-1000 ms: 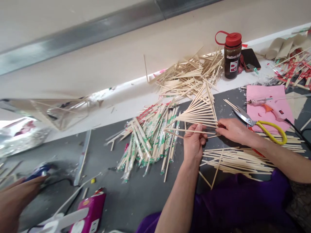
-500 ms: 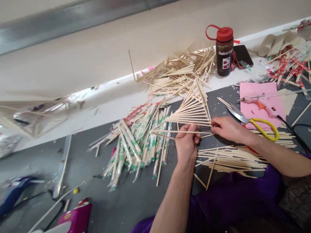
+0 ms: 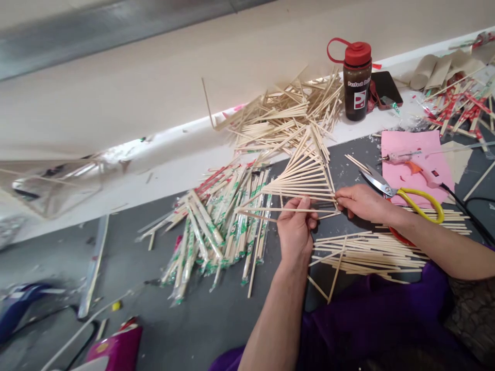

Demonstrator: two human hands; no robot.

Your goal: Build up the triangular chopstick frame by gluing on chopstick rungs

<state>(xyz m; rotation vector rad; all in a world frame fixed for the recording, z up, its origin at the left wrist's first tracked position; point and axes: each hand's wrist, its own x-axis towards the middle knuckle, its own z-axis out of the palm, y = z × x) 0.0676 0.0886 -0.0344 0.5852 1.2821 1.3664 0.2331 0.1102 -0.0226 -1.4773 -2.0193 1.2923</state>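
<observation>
Well off to the left of the left hand lie a blue tool (image 3: 23, 306), partly out of view, and, nearer the body, a magenta box (image 3: 126, 345). Closer to that hand's left side is a heap of wrapped sticks (image 3: 216, 226) in clear sleeves printed green. A pile of loose sticks (image 3: 286, 113) lies well beyond the hand, against the wall. The left hand (image 3: 297, 221) pinches the front stick of a stick frame (image 3: 301, 181) between thumb and fingers; the frame's pointed left corner reaches out past the hand, and its fanned sticks rise just beyond the fingers. The right hand (image 3: 359, 203) has its fingertips drawn together, gripping the frame's right corner. Well beyond it stands a red-capped bottle (image 3: 356, 85). On its near side, bare sticks (image 3: 371, 252) lie in a loose row. Just beyond its right side rest yellow-handled scissors (image 3: 419, 203), and farther off a pink glue gun (image 3: 421, 167) on a pink cloth (image 3: 429, 139).
</observation>
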